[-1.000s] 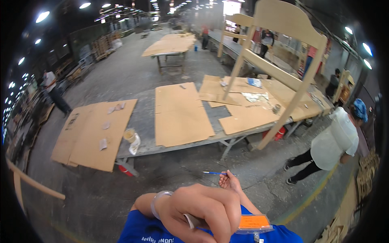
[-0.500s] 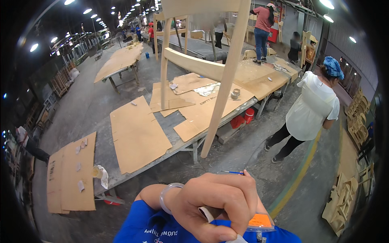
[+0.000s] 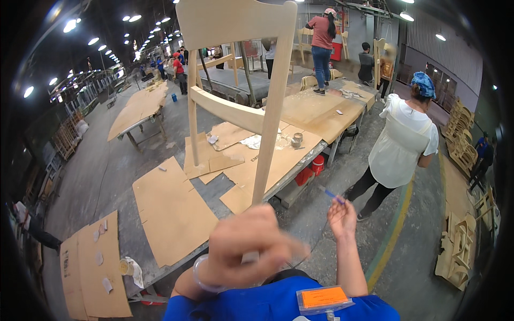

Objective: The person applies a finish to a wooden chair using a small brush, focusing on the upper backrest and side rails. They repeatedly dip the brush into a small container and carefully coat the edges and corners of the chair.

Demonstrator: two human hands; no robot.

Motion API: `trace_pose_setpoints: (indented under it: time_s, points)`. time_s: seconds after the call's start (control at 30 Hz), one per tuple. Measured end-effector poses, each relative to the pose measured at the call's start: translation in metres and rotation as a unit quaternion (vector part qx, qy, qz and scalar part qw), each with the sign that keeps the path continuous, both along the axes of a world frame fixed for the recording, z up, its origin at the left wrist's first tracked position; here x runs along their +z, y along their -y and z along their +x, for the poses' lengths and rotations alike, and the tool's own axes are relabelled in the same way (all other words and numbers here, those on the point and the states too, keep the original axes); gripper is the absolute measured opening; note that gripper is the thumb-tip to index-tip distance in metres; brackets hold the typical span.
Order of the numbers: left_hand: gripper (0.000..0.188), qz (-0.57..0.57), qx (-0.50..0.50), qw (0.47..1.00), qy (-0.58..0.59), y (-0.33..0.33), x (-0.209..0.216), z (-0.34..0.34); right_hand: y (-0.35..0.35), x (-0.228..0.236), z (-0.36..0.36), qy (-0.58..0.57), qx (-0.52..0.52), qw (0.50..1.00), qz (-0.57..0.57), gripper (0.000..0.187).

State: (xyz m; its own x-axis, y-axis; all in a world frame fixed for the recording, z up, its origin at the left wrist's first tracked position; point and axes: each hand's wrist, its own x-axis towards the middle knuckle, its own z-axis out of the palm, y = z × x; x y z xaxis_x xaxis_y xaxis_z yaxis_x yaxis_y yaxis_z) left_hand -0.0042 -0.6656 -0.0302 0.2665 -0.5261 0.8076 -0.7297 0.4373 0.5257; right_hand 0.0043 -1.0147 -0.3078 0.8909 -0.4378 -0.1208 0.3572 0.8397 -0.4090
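Note:
My left hand [image 3: 246,241], with a pale bracelet on its wrist, is blurred in front of my blue shirt. Its fingers look curled around a small folded pale sheet [image 3: 250,257], mostly hidden. Further right my right hand [image 3: 342,218] is raised, palm up, pinching a slim blue tool [image 3: 333,195] whose tip is smeared. A bare wooden chair frame [image 3: 270,115] stands upright ahead, its curved back panel at the top and a crossrail below. The lower end of its near leg disappears behind my left hand.
Cardboard sheets [image 3: 171,214] cover the long worktable, with small cans [image 3: 296,140] and a white cloth [image 3: 250,142] on it. A cup [image 3: 127,266] stands at the near left corner. A person in white [image 3: 401,139] stands at right; another [image 3: 322,48] stands on the far table. Chair parts [image 3: 458,251] pile up far right.
My left hand has moved left and up. My right hand has come out from behind it, outward to the right, with the blue tool. The view has shifted, so the chair frame appears further left.

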Motion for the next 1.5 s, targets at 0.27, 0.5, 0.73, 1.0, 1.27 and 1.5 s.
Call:
trace_pose_setpoints:
  time_s: [0.27,0.5,0.73,1.0,1.27,1.5]
  points:
    - [0.048,0.040,0.451,0.890,0.058,0.067,-0.031,0.151,0.028,0.190,0.103,0.324,-0.023,0.930,-0.173,0.015]
    - [0.065,0.097,0.450,0.886,0.061,0.128,-0.027,0.219,0.049,0.291,0.174,0.419,-0.064,0.867,-0.262,0.035]
    - [0.065,0.161,0.562,0.777,0.234,0.183,-0.013,0.279,0.099,0.351,0.243,0.539,-0.140,0.772,-0.307,0.017]
    - [0.046,0.166,0.590,0.710,0.347,0.175,0.016,0.340,0.076,0.363,0.318,0.477,-0.204,0.831,-0.201,0.025]
    - [0.057,0.218,0.560,0.700,0.384,0.150,0.030,0.388,-0.001,0.279,0.348,0.331,-0.140,0.928,-0.097,0.022]
    - [0.053,0.236,0.627,0.672,0.316,0.109,0.017,0.424,-0.012,0.187,0.372,0.232,-0.105,0.964,-0.076,0.019]
